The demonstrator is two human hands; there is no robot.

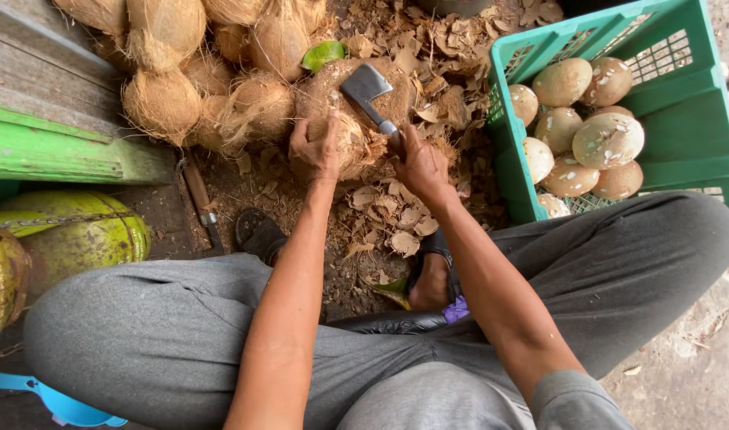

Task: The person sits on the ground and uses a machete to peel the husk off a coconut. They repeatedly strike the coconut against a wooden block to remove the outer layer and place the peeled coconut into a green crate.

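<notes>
My left hand (315,150) grips a brown husked coconut (350,142) resting on a round wooden chopping block (325,89). My right hand (419,166) is closed around the handle of a small cleaver (364,87), whose broad blade lies flat over the block just above the coconut. Both forearms reach forward between my knees, which are in grey trousers.
A pile of fibrous coconuts (189,72) lies at the upper left. A green plastic crate (683,103) on the right holds several peeled pale coconuts (607,139). Shell chips (396,215) litter the ground. A knife (201,199) lies by a green wooden ledge (54,151); green coconuts (78,239) sit at left.
</notes>
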